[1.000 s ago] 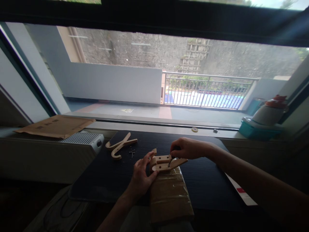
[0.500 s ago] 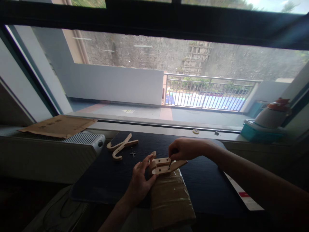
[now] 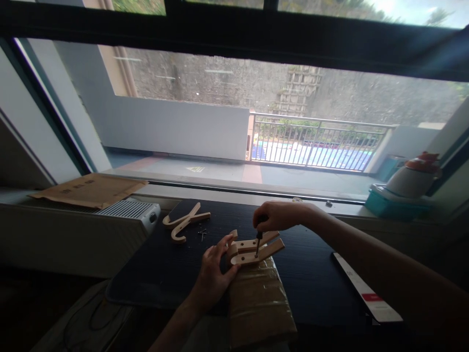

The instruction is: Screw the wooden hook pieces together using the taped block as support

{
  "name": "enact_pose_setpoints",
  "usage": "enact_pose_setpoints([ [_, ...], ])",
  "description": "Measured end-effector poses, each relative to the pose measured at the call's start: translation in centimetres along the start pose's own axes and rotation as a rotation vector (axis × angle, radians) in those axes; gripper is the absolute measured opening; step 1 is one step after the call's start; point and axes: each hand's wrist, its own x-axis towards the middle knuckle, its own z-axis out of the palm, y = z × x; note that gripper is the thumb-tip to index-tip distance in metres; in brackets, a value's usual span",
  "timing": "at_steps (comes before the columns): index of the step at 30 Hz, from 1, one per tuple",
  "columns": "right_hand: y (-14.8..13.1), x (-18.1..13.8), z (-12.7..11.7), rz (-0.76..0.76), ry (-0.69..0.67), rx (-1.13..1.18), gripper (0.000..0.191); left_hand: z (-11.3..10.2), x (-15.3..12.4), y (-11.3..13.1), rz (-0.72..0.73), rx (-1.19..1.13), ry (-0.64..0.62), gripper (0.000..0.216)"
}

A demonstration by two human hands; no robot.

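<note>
A pale wooden piece (image 3: 252,249) with hooked arms and screw holes lies on top of a brown taped parcel (image 3: 256,298) on the dark table. My left hand (image 3: 214,274) rests against its left end, fingers spread and steadying it. My right hand (image 3: 274,216) is closed round a small screwdriver (image 3: 258,243), held upright with its tip on the wooden piece. Two more curved wooden hooks (image 3: 185,221) lie crossed at the back left, with a few small screws (image 3: 201,232) beside them.
The dark table mat (image 3: 315,274) runs under a wide window. A white heater (image 3: 124,210) with a cardboard sheet (image 3: 90,188) stands left. A teal box with a white jug (image 3: 406,193) sits right on the sill. A white paper strip (image 3: 366,296) lies at the right.
My right hand has risen a little and the screwdriver now stands more upright on the wooden piece. My left hand stays at the piece's left end.
</note>
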Motion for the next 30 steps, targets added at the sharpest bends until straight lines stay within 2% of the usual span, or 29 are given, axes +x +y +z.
enact_pose_setpoints([
  [8, 0.1, -1.0, 0.9, -0.035, 0.046, 0.053, 0.027, -0.4, -0.2, 0.5, 0.005, -0.003, 0.001, 0.060],
  [12, -0.8, -1.7, 1.6, -0.065, 0.071, 0.025, 0.025, -0.8, -0.9, 0.2, 0.000, -0.003, -0.015, 0.061],
  [17, -1.8, -1.9, 2.0, -0.106, 0.113, -0.064, 0.021, -0.8, -1.7, -0.4, 0.005, -0.005, 0.041, 0.061],
  [25, -1.8, -0.7, 2.2, -0.010, 0.173, -0.094, 0.030, -0.3, -1.9, -0.4, 0.027, 0.028, 0.081, 0.062],
  [30, -1.9, -1.0, 1.4, -0.034, 0.102, -0.157, 0.023, 0.1, -2.0, 0.1, 0.015, 0.067, 0.114, 0.061],
])
